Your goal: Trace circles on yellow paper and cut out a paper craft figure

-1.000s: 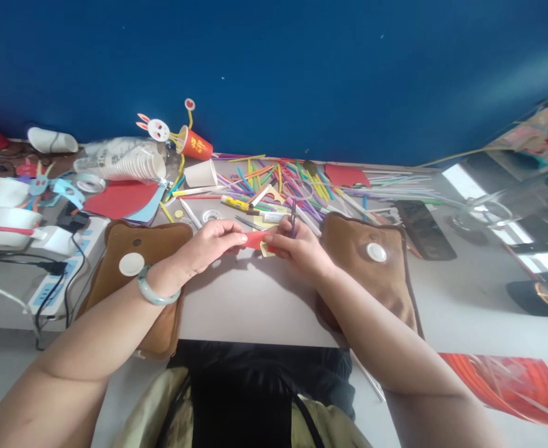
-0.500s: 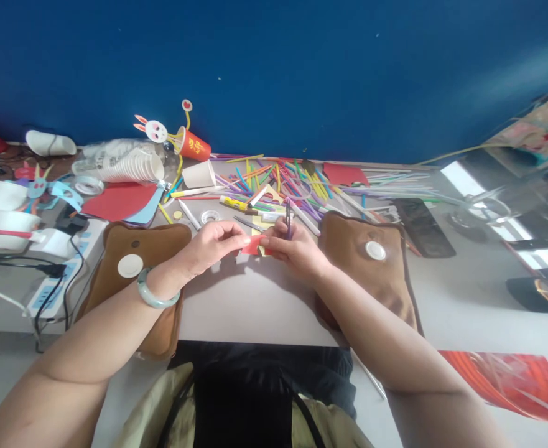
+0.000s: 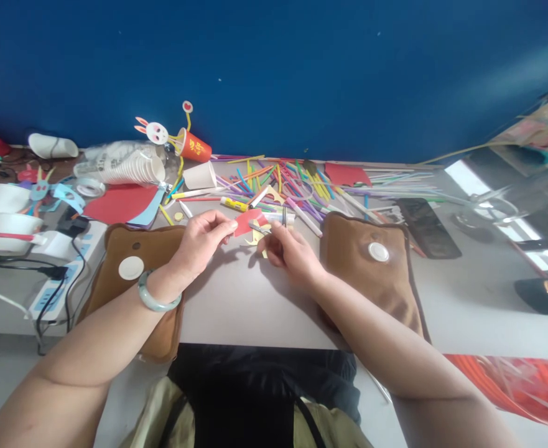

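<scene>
My left hand (image 3: 204,241), with a pale green bangle at the wrist, pinches a small piece of red paper (image 3: 248,222) between thumb and fingertips. My right hand (image 3: 292,249) is closed on a pair of scissors (image 3: 260,229). Their dark blades point left, close to the lower right edge of the red paper; the grip is partly hidden by the fingers. Whether the blades touch the paper I cannot tell. Cut yellow paper scraps (image 3: 254,238) lie on the table just behind the hands.
Brown plush pads (image 3: 369,274) lie under both forearms. Coloured sticks (image 3: 297,180), markers (image 3: 234,203) and paper cups (image 3: 199,177) crowd the back by the blue wall. A power strip (image 3: 63,280) with cables is left; a black phone-like slab (image 3: 427,230) lies right.
My hands have moved apart. The right fingers have left the red paper and now hold the scissors turned toward it; the paper stays in my left hand, tilted up.
</scene>
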The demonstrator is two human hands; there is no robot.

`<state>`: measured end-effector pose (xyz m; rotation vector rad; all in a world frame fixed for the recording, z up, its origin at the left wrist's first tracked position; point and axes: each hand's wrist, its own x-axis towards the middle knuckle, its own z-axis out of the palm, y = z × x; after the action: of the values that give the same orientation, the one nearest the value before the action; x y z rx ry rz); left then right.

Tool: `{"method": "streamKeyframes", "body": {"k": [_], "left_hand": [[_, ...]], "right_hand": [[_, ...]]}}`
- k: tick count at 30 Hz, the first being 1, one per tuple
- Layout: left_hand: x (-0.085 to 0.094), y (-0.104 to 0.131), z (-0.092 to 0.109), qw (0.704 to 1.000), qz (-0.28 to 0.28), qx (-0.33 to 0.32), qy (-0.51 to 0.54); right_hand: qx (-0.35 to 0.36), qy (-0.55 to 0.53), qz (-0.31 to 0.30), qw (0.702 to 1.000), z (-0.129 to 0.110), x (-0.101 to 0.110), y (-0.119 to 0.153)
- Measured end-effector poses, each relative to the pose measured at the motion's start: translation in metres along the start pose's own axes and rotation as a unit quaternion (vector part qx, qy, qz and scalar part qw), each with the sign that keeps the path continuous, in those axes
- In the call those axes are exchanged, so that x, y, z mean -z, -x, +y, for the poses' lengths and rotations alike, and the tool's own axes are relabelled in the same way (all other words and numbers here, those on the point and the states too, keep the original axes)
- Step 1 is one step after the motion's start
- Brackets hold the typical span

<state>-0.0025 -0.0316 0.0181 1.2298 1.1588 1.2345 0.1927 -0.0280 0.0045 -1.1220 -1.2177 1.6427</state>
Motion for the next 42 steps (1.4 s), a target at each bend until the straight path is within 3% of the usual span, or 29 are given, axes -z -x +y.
{"method": "streamKeyframes", "body": {"k": [7,14,24,28,34,42], "left_hand": [[-0.002,0.002,0.001,1.0,0.005,-0.021,0.002],[-0.007,0.008,0.0,1.0,-0.019,-0.005,-0.012],[-0.011,0.013,0.003,0.998,-0.06,0.018,-0.029],[-0.012,0.013,0.006,0.999,-0.04,0.015,-0.031],[-0.012,0.011,0.008,1.0,0.03,-0.007,-0.003],[-0.011,0.011,0.003,0.999,0.023,-0.021,0.026]], "right_hand": [[0.021,0.026,-0.031,0.999,0.004,-0.011,0.009],[0.1,0.064,0.044,0.992,0.004,-0.018,0.016],[0.111,0.016,0.047,0.993,0.005,-0.017,0.014],[0.103,0.01,0.065,0.992,0.005,-0.018,0.015],[0.076,0.05,0.012,0.996,0.013,-0.018,0.017],[0.132,0.157,-0.04,0.978,0.02,-0.023,0.021]]}}
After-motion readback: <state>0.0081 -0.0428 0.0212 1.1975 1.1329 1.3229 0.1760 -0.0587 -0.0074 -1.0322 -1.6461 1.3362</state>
